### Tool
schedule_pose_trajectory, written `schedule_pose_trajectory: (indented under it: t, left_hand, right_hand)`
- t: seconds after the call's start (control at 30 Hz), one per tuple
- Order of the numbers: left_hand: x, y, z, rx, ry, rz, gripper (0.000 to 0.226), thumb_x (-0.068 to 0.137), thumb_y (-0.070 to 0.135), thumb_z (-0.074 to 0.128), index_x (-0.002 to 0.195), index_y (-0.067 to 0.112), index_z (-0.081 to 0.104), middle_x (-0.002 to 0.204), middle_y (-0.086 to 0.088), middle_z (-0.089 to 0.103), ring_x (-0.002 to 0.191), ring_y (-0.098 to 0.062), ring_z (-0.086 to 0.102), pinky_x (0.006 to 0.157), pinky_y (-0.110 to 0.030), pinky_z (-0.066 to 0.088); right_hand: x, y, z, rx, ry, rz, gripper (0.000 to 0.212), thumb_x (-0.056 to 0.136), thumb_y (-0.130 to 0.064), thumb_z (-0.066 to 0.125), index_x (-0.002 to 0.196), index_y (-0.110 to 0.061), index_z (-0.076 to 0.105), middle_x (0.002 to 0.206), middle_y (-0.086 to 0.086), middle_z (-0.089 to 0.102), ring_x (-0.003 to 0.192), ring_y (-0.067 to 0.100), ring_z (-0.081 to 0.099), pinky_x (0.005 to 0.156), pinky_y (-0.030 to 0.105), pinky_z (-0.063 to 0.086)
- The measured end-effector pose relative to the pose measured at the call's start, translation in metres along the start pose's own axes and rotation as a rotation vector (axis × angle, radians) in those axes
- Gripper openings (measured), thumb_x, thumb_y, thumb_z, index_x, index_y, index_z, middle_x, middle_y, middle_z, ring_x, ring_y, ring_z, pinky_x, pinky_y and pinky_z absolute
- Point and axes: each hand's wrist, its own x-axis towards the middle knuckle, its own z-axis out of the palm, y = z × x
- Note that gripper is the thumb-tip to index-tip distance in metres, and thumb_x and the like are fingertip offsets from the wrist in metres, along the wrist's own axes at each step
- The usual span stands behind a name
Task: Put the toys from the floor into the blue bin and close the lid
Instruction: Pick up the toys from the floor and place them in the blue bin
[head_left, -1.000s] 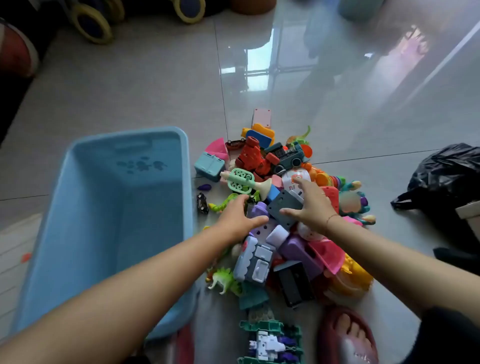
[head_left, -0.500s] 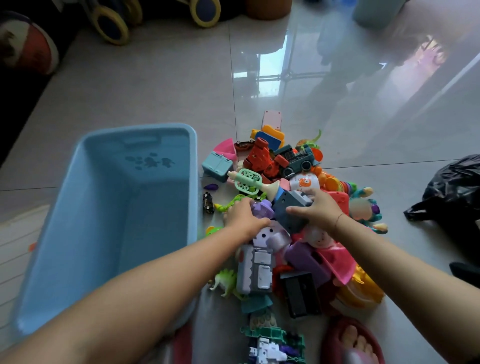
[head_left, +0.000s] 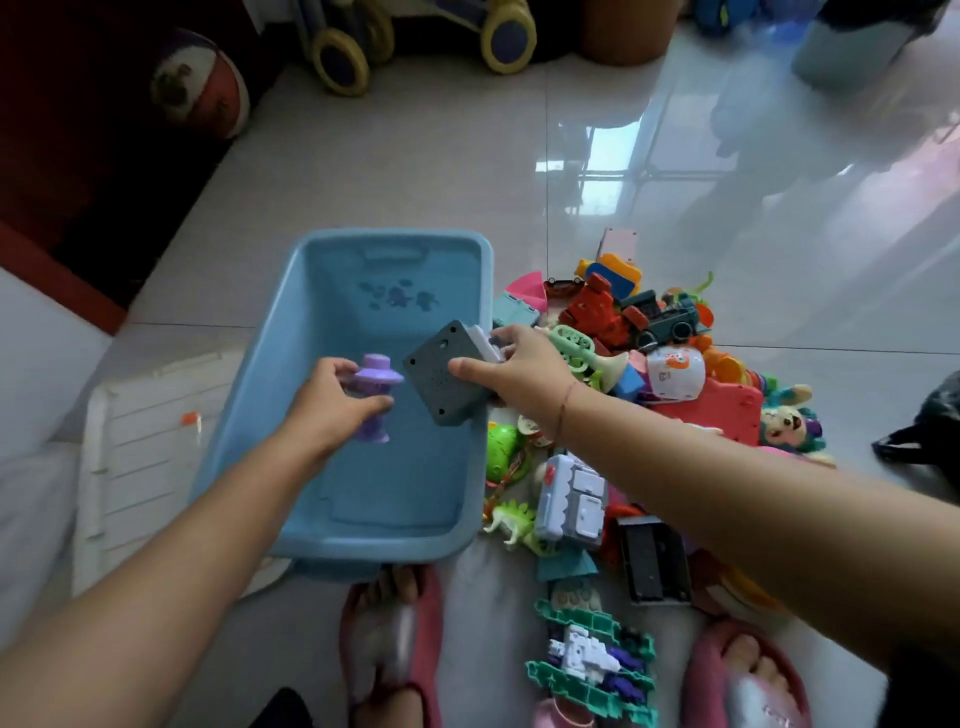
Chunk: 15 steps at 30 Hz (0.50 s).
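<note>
A: We see our left hand (head_left: 332, 402) over the blue bin (head_left: 470, 457). What is it doing?

B: Its fingers are curled around a little purple toy (head_left: 375, 400) with a hat-shaped top. The toy hangs in the air above the inside of the bin.

A: And our right hand (head_left: 524, 366)?

B: It pinches a flat gray toy (head_left: 444, 371) with small holes in it. The thumb is on the holey face and the fingers wrap the top edge. The gray toy is tilted and hangs over the bin, near the bin's 3 o'clock wall.

A: We see nothing on the bin's bottom.

B: Right. The bin stands on the floor (head_left: 415, 171) with its top open.

A: Where are the other toys?

B: In a big pile at 3 o'clock from the bin, touching its side. We see a red robot (head_left: 597, 312), a dark toy train (head_left: 667, 319), a mint green trumpet (head_left: 582, 351), a green dinosaur (head_left: 514, 525) and a gray toy with little doors (head_left: 571, 501).

A: What lies at 9 o'clock from the bin?

B: A white lid (head_left: 135, 447), flat on the floor just beside the bin.

A: And near us?

B: Our 2 feet in pink slippers (head_left: 431, 623) at 6 o'clock, with a green and white toy (head_left: 592, 660) between them.
</note>
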Motion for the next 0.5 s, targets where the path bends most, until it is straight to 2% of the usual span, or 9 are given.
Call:
schedule_pose_trajectory:
  t: [0.03,0.1,0.17,0.2,0.23,0.3,0.33,0.43,0.5]
  left_hand:
    - [-0.001,-0.011,-0.001,0.037,-0.024,-0.033,0.061,0.074,0.005,0.077,0.125,0.003,0.044,0.124,-0.013,0.056,0.096,-0.020,0.053,0.059,-0.021,0.048]
    - [-0.002,-0.025,0.001,0.023,-0.051,-0.102,0.060,0.074,0.002,0.076,0.125,0.001,0.043,0.123,-0.016,0.055,0.092,-0.022,0.053,0.042,-0.017,0.045]
    - [-0.003,-0.034,0.002,0.001,-0.050,-0.143,0.058,0.076,0.001,0.074,0.124,-0.001,0.042,0.124,-0.018,0.053,0.087,-0.022,0.051,0.035,-0.011,0.040]
    - [-0.002,-0.038,0.002,0.004,-0.046,-0.149,0.059,0.076,0.003,0.074,0.125,-0.001,0.042,0.125,-0.018,0.053,0.086,-0.021,0.051,0.040,-0.013,0.043]
    - [-0.002,-0.039,0.002,0.028,-0.042,-0.150,0.060,0.078,0.006,0.074,0.128,0.000,0.041,0.127,-0.017,0.054,0.089,-0.022,0.052,0.052,-0.017,0.048]
    - [-0.001,-0.041,0.002,0.133,-0.027,-0.142,0.067,0.079,0.017,0.075,0.133,0.004,0.038,0.130,-0.014,0.054,0.106,-0.024,0.054,0.080,-0.026,0.043]
    - [-0.002,-0.038,0.001,0.171,-0.005,-0.133,0.068,0.079,0.022,0.075,0.134,0.006,0.038,0.131,-0.012,0.053,0.112,-0.025,0.054,0.088,-0.028,0.041]
    - [-0.012,-0.008,-0.003,0.155,0.119,0.031,0.058,0.081,0.020,0.071,0.130,0.007,0.043,0.128,-0.011,0.056,0.114,-0.024,0.056,0.094,-0.030,0.041]
    - [-0.033,0.017,0.002,0.120,0.227,0.325,0.046,0.082,0.017,0.069,0.123,0.008,0.049,0.119,-0.008,0.058,0.107,-0.016,0.056,0.093,-0.027,0.042]
  right_hand:
    - [0.001,0.003,0.008,-0.019,0.008,0.004,0.059,0.069,-0.040,0.078,0.113,-0.011,0.052,0.099,0.006,0.060,0.094,0.024,0.063,0.083,0.044,0.056]
    - [0.002,0.009,0.016,-0.039,0.030,-0.002,0.059,0.069,-0.045,0.076,0.112,-0.012,0.053,0.100,0.006,0.061,0.093,0.023,0.063,0.082,0.045,0.056]
    - [0.002,0.010,0.017,-0.037,0.031,-0.013,0.056,0.071,-0.046,0.074,0.111,-0.012,0.054,0.099,0.005,0.062,0.090,0.022,0.063,0.080,0.042,0.056]
    - [0.002,0.010,0.017,-0.033,0.022,-0.015,0.056,0.073,-0.046,0.073,0.112,-0.011,0.054,0.100,0.005,0.063,0.089,0.021,0.063,0.078,0.039,0.056]
    - [0.001,0.011,0.017,-0.030,0.008,-0.014,0.057,0.074,-0.046,0.072,0.114,-0.011,0.053,0.102,0.006,0.063,0.089,0.021,0.064,0.076,0.037,0.056]
    - [-0.002,0.011,0.015,0.021,-0.022,-0.009,0.056,0.078,-0.042,0.070,0.118,-0.008,0.051,0.107,0.010,0.063,0.092,0.021,0.064,0.076,0.035,0.057]
    - [-0.004,0.011,0.013,0.071,-0.041,-0.009,0.054,0.080,-0.039,0.068,0.120,-0.006,0.050,0.109,0.012,0.062,0.096,0.022,0.064,0.077,0.035,0.058]
    - [-0.003,0.010,-0.004,0.122,-0.052,-0.055,0.046,0.087,-0.034,0.062,0.121,-0.004,0.051,0.106,0.010,0.059,0.097,0.019,0.061,0.075,0.030,0.056]
    - [-0.001,0.020,-0.021,0.043,-0.032,-0.094,0.038,0.087,-0.030,0.063,0.116,-0.007,0.054,0.097,0.006,0.060,0.086,0.016,0.060,0.075,0.029,0.054]
